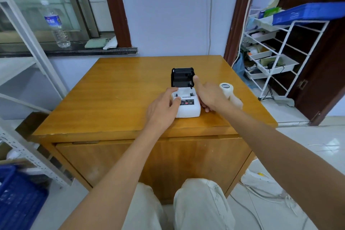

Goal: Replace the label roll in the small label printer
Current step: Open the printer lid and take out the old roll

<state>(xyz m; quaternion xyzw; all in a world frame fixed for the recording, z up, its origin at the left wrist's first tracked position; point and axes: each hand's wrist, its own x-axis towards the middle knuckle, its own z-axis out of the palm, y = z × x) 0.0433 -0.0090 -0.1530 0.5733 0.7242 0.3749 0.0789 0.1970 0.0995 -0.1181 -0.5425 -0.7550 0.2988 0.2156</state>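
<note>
The small white label printer (188, 107) sits in the middle of the wooden table (112, 99). Its black lid (182, 76) stands open and upright, showing the white roll bay behind the control panel. My left hand (164, 107) grips the printer's left side, thumb on its top. My right hand (207, 95) rests against the printer's right side, with the thumb raised and touching the lid's right edge. A white label roll (226, 88) stands on the table just right of my right hand, partly hidden by it.
A white wire rack (276, 58) with trays and a blue box stands at the right, close to the table's corner. A water bottle (56, 24) stands on the window sill at the back left. A blue crate (16, 196) sits on the floor at the left.
</note>
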